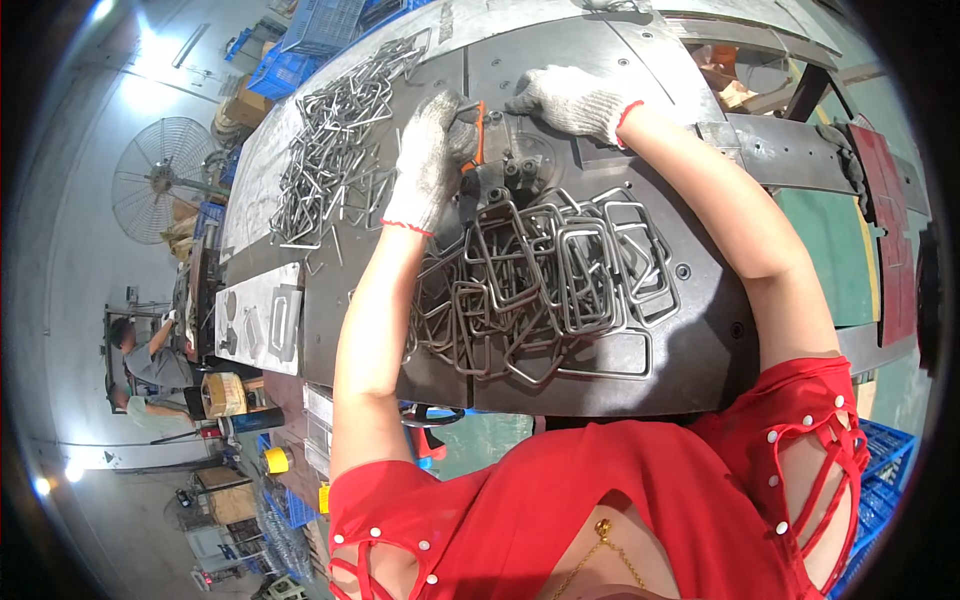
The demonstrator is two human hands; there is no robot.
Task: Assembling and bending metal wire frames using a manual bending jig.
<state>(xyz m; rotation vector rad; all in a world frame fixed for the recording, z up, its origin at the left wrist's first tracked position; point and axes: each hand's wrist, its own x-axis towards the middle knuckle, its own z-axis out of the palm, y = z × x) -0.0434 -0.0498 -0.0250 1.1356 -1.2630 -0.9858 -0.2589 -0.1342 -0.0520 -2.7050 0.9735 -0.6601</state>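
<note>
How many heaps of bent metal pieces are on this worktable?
2. A heap of bent rods lies on the worktable, left of the left hand; a heap of rounded rectangular loops lies nearer the front edge. No third shows.

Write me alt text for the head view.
A person in red has a white-gloved left hand close to an orange handle and a gloved right hand farther right, over a dark metal table. A pile of bent metal frames lies nearer the person; bent rods lie heaped to the left.
</note>
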